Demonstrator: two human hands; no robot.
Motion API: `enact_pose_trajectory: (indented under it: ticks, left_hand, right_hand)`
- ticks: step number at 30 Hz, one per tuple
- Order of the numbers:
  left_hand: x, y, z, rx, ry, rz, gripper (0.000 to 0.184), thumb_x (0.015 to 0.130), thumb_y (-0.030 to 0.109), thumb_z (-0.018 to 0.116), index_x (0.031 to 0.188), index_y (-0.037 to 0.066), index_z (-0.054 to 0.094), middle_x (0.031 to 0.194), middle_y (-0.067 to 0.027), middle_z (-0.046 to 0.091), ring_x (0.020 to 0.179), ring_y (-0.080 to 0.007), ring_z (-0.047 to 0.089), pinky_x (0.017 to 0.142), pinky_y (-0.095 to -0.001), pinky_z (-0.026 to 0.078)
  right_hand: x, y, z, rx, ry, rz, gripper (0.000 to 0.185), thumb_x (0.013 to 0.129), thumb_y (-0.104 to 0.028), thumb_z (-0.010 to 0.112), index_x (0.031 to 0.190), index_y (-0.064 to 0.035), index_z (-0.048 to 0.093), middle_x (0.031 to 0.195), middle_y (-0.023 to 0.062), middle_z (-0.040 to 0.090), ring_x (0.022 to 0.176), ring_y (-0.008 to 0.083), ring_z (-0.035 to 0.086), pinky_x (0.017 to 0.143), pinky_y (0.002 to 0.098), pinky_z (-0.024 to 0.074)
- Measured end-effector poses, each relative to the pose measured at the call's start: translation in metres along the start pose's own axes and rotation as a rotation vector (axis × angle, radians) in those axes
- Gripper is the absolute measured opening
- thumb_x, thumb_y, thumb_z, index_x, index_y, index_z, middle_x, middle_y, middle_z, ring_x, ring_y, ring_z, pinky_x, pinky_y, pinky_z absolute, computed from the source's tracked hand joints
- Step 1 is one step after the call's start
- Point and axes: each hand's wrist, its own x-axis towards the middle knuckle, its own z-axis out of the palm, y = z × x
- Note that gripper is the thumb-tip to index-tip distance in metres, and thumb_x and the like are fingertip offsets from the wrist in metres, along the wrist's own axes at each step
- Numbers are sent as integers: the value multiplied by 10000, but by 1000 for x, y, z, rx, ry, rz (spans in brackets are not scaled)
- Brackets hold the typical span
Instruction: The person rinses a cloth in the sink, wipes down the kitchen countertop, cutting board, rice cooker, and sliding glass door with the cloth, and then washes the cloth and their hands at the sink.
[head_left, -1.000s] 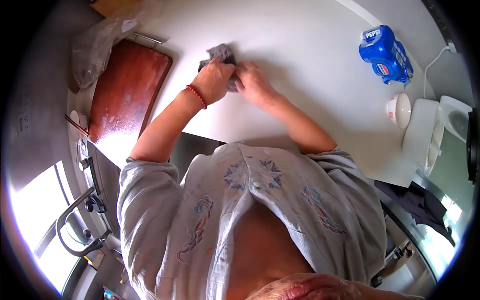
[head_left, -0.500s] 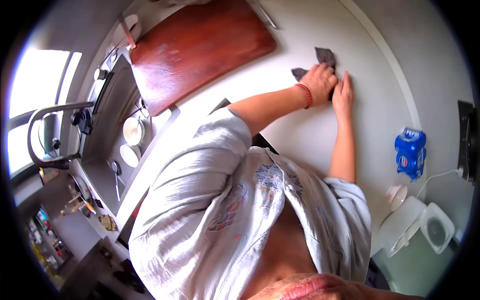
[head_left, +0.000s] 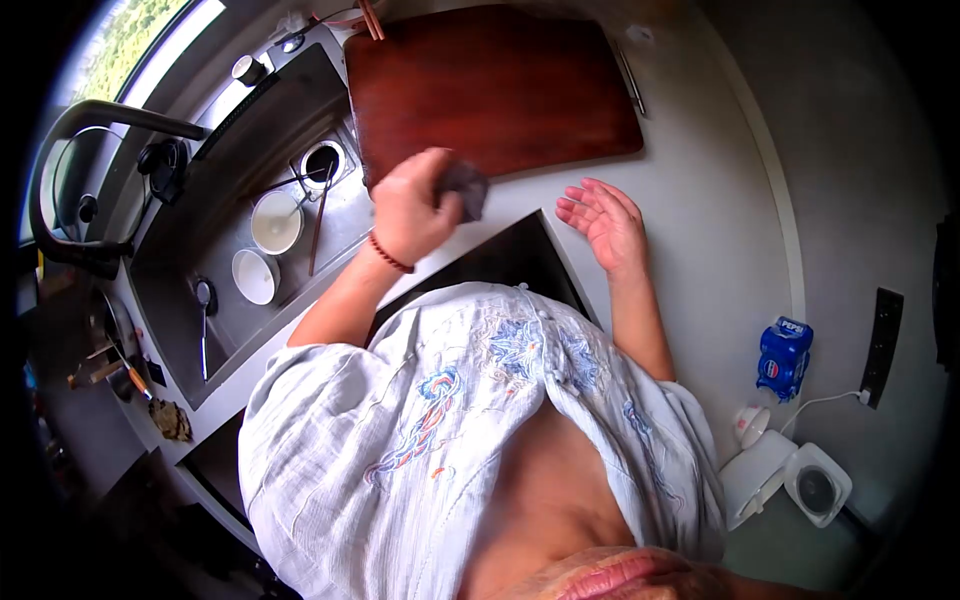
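Note:
My left hand (head_left: 413,207), with a red beaded bracelet at the wrist, is closed round a dark grey cloth (head_left: 463,190). It is raised near the lower edge of the reddish-brown cutting board (head_left: 490,90), between the board and my body. The cloth and fingers are slightly blurred. To the right, my right hand (head_left: 606,222) is empty above the light counter (head_left: 700,190), fingers apart and palm partly showing. A gap separates the two hands.
At the left is a sink (head_left: 180,300) holding two white bowls (head_left: 276,222), chopsticks and a spoon (head_left: 205,300), with a black faucet (head_left: 60,170) beyond. A blue Pepsi pack (head_left: 784,358), a small bowl (head_left: 752,426) and a white appliance (head_left: 770,475) stand at the right.
The view has swung toward the sink. My left hand has lifted the cloth off the counter and carried it left beside the board. My right hand has come away from the cloth and opened.

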Motion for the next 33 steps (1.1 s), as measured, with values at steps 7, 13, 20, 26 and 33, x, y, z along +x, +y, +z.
enact_pose_trajectory:
  ticks: [7, 13, 20, 26, 33]
  left_hand:
    - [2, -104, -46, 71, 94, -548, 542, 785, 450, 625, 1041, -25, 582, 937, -210, 637, 868, -311, 629, 781, -347, 476]
    - [14, -66, -4, 349, 161, 96, 248, 771, 201, 644, 967, 66, 573, 916, -128, 578, 842, -318, 545, 733, -393, 440]
    - [59, -146, -24, 259, 603, -359, 209, 820, 211, 597, 919, 27, 586, 887, -154, 587, 843, -327, 556, 754, -398, 440]
    - [127, -209, -16, -24, 338, -468, 348, 856, 299, 544, 1054, 16, 581, 1040, -216, 599, 978, -364, 567, 814, -400, 451]
    - [46, -151, -8, 48, 344, -337, 316, 878, 186, 512, 1149, 26, 488, 1064, -214, 581, 1019, -385, 533, 867, -399, 422]
  right_hand:
    - [81, -29, -11, -331, 549, -451, 346, 856, -72, 518, 1174, 54, 464, 1040, 152, 554, 921, 223, 564, 756, 349, 513]
    - [145, -59, -29, -806, 496, -573, 332, 829, -83, 545, 1129, 59, 530, 1117, 164, 575, 985, 234, 566, 871, 307, 434]
    - [212, -83, -17, -1349, 446, -532, 213, 755, -123, 575, 905, 23, 607, 912, 193, 631, 870, 309, 610, 746, 380, 469]
    - [249, -75, -26, -1442, 390, -498, 243, 739, -118, 547, 905, 46, 613, 892, 220, 631, 859, 334, 613, 762, 393, 455]
    - [279, -67, -44, -1462, 499, -515, 217, 758, -111, 525, 877, 63, 574, 870, 185, 627, 793, 327, 609, 750, 401, 480]
